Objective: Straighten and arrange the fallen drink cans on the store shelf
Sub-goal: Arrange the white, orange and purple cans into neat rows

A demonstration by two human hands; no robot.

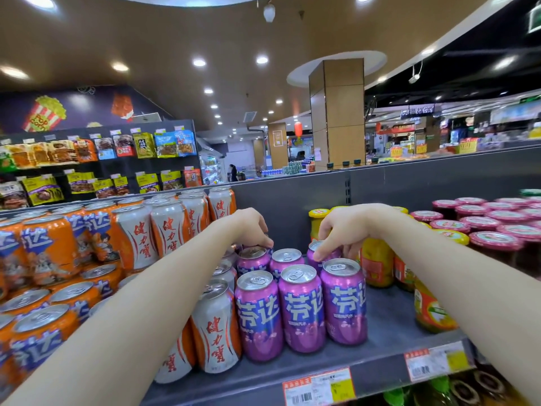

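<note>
Reaching past the front rows, both hands work at the back of a block of upright purple aluminium drink cans standing on the grey metal store shelf. The left hand curls its fingers down over the top of a rear can. The knuckles and the cans in front hide nearly all of that can, so only a dark sliver of rim shows and its colour is hard to tell. The right hand pinches the silver top of the back-right purple can between thumb and bent fingers, and the can's body is screened by the can in front.

Both forearms cut across the lower corners, the left one covering part of the white-and-orange striped cans just beside the purple block. Orange cans are stacked in two tiers further left, their prints blurred. To the right stand glass jars of yellow fruit, then pink-lidded jars whose contents look dark. Price labels on the shelf edge are too smeared to read.
</note>
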